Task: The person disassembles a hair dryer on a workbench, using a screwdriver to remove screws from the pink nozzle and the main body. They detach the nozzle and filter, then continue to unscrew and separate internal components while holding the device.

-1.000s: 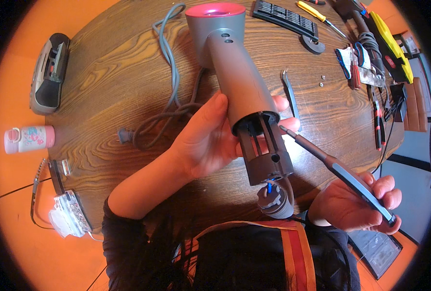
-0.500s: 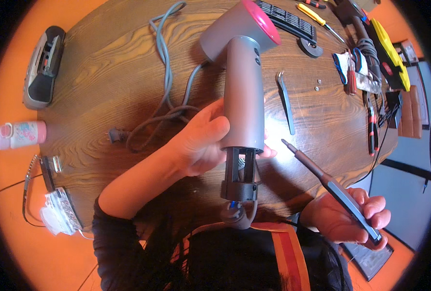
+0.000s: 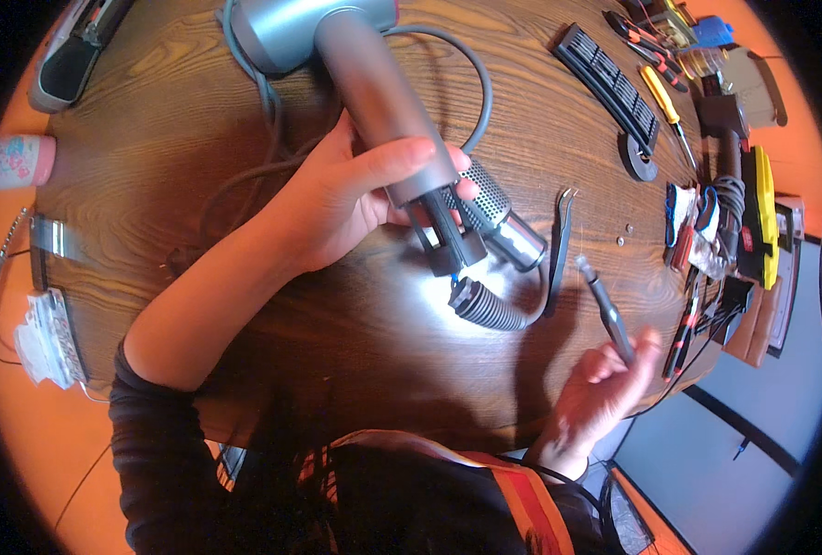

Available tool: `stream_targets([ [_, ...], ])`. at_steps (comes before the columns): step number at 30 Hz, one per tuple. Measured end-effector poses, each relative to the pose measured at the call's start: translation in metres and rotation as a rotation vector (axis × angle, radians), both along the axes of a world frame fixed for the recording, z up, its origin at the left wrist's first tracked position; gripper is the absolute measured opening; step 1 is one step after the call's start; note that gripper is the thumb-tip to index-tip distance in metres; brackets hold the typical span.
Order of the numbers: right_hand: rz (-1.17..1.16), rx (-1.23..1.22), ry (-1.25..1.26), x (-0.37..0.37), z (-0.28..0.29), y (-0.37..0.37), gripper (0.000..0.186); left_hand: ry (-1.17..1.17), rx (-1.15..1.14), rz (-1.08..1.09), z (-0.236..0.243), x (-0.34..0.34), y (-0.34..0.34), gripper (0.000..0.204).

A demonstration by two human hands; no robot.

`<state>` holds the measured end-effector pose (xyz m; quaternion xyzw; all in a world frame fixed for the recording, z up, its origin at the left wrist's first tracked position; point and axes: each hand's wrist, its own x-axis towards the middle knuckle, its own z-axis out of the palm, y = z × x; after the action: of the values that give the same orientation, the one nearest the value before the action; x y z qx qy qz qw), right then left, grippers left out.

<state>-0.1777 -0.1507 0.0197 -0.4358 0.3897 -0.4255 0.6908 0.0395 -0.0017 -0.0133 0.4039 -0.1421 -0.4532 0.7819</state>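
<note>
My left hand [image 3: 351,190] is wrapped around the lower handle of a grey hair dryer [image 3: 369,88], whose head lies toward the far left. A dark inner frame [image 3: 448,240] sticks out of the handle's end. From it the cord's ribbed sleeve [image 3: 494,310] curves round to a perforated filter sleeve [image 3: 485,194] with a shiny end, just right of the handle. My right hand [image 3: 596,393] holds a pen-shaped screwdriver [image 3: 607,310] at the near right, its tip up and left, apart from the dryer. Between them lie tweezers [image 3: 560,254].
Two small screws [image 3: 625,234] lie right of the tweezers. Farther back are a black bit case [image 3: 610,88], a dark round piece [image 3: 636,157] and a yellow-handled screwdriver [image 3: 661,97]. Pliers [image 3: 681,333] and a yellow case [image 3: 760,217] line the right side. A pink cup [image 3: 23,163] stands far left.
The hair dryer has moved away and left in my left hand, its handle now slanted. The filter sleeve on the cord has come into sight. My right hand has turned, with the screwdriver pointing more upright.
</note>
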Motion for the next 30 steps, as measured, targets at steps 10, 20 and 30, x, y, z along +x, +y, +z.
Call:
stream_targets([
  [10,1.218,0.196,0.134,0.012,0.008,-0.03,0.052,-0.134,0.082,-0.025,-0.001,-0.002,0.001,0.074],
  [20,1.006,-0.583,0.412,0.036,0.009,-0.031,0.018,-0.207,0.083,0.005,-0.009,-0.005,-0.003,0.067],
  [30,1.155,-0.761,0.595,0.04,0.011,-0.031,0.009,-0.252,0.072,-0.012,-0.009,-0.003,-0.003,0.072],
])
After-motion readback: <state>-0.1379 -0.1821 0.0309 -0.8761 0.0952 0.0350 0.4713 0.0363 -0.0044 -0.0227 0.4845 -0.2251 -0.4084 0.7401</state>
